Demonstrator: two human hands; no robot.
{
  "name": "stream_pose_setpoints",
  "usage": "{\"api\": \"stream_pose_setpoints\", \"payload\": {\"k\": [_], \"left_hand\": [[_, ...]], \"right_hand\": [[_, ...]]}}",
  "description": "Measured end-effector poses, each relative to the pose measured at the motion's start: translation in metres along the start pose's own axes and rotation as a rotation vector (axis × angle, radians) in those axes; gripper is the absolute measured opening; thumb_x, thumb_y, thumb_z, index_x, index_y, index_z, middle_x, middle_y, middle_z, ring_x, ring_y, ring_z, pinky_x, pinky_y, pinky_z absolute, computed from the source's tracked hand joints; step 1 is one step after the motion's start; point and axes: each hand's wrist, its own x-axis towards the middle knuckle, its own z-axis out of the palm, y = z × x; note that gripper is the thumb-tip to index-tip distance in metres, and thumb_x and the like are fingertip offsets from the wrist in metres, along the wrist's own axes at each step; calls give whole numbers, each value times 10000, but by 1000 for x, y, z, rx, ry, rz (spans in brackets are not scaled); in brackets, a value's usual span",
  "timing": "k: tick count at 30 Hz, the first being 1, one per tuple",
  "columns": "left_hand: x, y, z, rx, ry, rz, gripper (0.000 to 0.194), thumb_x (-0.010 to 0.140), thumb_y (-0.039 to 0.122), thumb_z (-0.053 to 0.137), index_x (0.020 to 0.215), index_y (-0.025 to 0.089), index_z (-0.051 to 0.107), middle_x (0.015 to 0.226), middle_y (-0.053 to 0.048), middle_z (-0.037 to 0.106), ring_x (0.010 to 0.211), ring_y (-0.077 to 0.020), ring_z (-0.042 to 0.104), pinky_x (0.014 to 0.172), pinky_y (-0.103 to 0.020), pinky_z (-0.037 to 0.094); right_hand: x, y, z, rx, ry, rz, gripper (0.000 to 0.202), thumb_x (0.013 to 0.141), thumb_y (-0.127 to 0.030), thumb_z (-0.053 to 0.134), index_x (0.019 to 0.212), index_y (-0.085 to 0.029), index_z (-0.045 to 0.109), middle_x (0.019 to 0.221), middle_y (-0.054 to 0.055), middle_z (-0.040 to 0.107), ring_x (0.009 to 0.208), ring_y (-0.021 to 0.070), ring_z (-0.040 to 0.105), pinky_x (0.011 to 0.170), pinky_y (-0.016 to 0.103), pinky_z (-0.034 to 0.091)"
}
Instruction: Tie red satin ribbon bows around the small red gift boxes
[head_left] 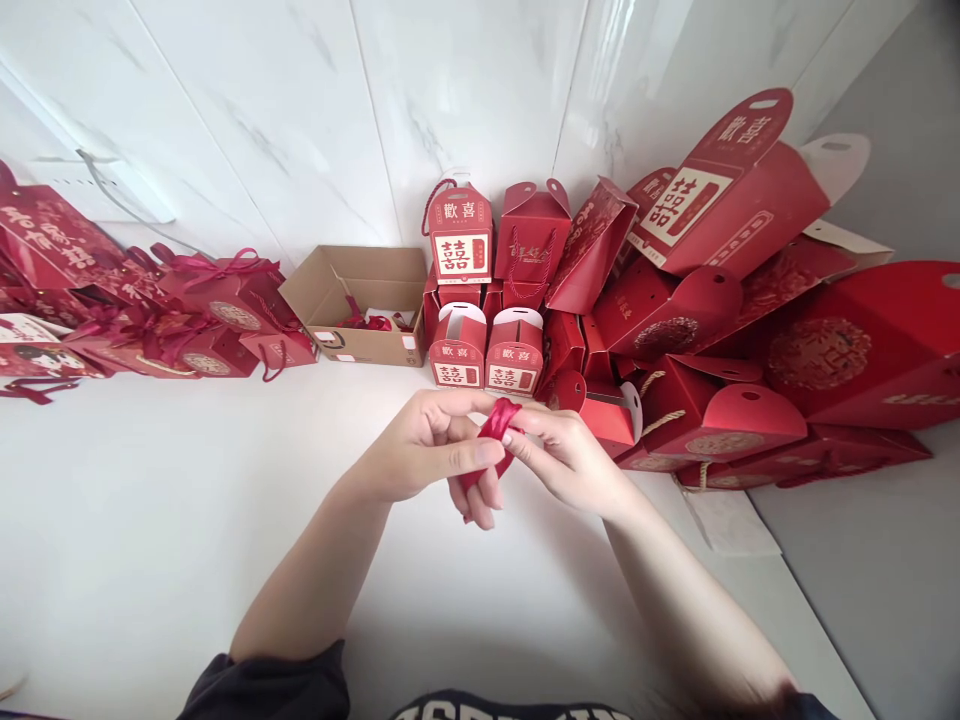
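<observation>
A dark red satin ribbon [501, 418], wound into a small bundle, is held up over the white table between both hands. My left hand [431, 445] is closed on it, the thumb lying across the front and the lower fingers curled beneath. From the other side my right hand [570, 450] pinches the upper part of the ribbon between thumb and fingers. Part of the ribbon is hidden behind the left fingers. Just beyond the hands stand two small red gift boxes with white character labels, a left one [457, 350] and a right one [514, 352].
An open cardboard box [367, 347] with some ribbon inside stands at the wall. Many red gift boxes [675, 310] are piled at the right. More ribbon-tied red boxes [217, 290] lie at the left, below a power strip [101, 190]. The white tabletop [187, 500] extends in front.
</observation>
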Motion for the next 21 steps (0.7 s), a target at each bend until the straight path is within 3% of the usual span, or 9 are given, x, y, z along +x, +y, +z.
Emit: {"api": "stream_pose_setpoints", "payload": {"k": [3, 7, 11, 13, 17, 19, 21], "left_hand": [[-2, 1, -4, 7, 28, 70, 380, 927, 335, 595, 1271, 174, 604, 704, -55, 760, 524, -168, 719, 427, -161, 535], [-1, 0, -11, 111, 208, 158, 394, 928, 310, 586, 1300, 181, 576, 684, -30, 746, 544, -162, 721, 451, -170, 546], [6, -6, -16, 411, 364, 137, 280, 934, 287, 544, 1131, 137, 676, 723, -48, 729, 609, -159, 723, 529, -208, 581], [9, -7, -15, 547, 309, 52, 225, 922, 234, 526, 974, 125, 717, 695, -42, 707, 622, -151, 716, 574, -216, 590], [9, -3, -10, 529, -41, -205, 255, 886, 151, 488, 708, 117, 666, 651, -34, 696, 543, -135, 698, 524, -198, 568], [7, -1, -8, 471, -130, -221, 265, 881, 155, 492, 667, 114, 642, 653, -48, 713, 508, -135, 691, 484, -191, 550], [6, -2, -6, 427, -126, -134, 261, 883, 168, 508, 677, 106, 656, 648, -68, 727, 484, -140, 685, 453, -186, 534]], "right_hand": [[0, -3, -1, 13, -57, 98, 330, 1023, -370, 401, 969, -201, 679, 942, 26, 723, 876, 161, 660, 806, 288, 492], [-1, -11, 0, 34, -72, 158, 331, 1026, -389, 386, 1068, -204, 657, 906, 23, 740, 860, 162, 691, 804, 283, 506], [-8, -19, -4, 166, -166, 110, 361, 1019, -377, 411, 975, -188, 714, 872, 36, 742, 772, 140, 679, 729, 261, 512], [-12, -18, -10, 268, -111, 80, 370, 1017, -378, 418, 1013, -193, 738, 862, 39, 725, 727, 129, 636, 639, 247, 492], [-11, -3, -22, 270, 135, 78, 350, 997, -400, 461, 1068, -224, 756, 813, 30, 685, 702, 127, 559, 655, 263, 478], [-7, 4, -22, 281, 145, 119, 346, 984, -417, 483, 1051, -229, 766, 861, 40, 707, 715, 134, 580, 675, 276, 495], [-4, 7, -17, 351, 118, 166, 360, 978, -435, 486, 1029, -222, 772, 867, 51, 725, 691, 138, 611, 619, 270, 503]]}}
